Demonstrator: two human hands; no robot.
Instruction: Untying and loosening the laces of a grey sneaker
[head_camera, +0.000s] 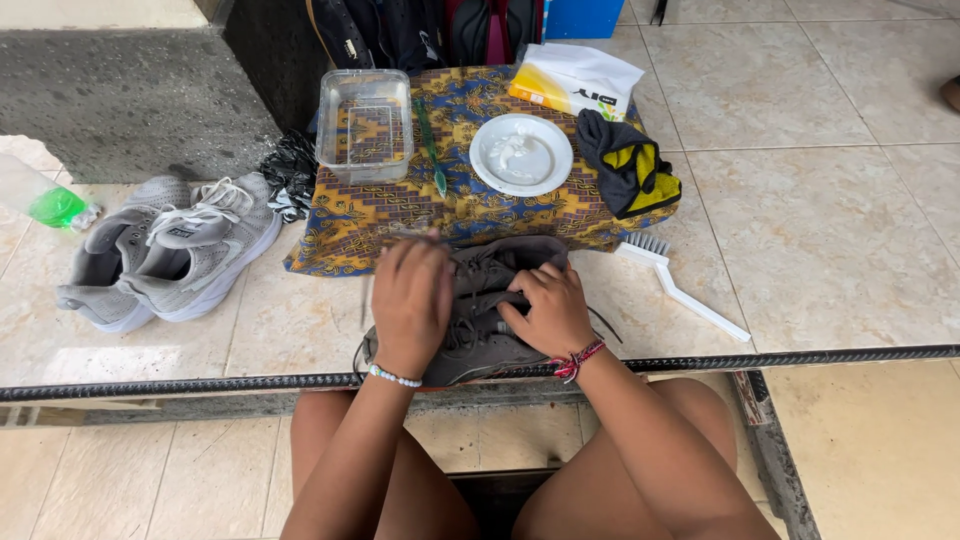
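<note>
A dark grey shoe (490, 340) lies on the tiled floor in front of my knees, toe pointing away. My left hand (410, 300) rests over its left side with fingers curled down on the laces. My right hand (548, 310) grips the laces at the tongue. Loose lace ends trail off both sides of the shoe.
A patterned cloth (380, 215) bears a clear plastic tub (364, 125), a green toothbrush (431, 150), a white plate (521, 155), a white packet (580, 80) and a black-and-yellow rag (625, 165). A pair of light grey sneakers (170, 250) sits at left, a white brush (680, 285) at right.
</note>
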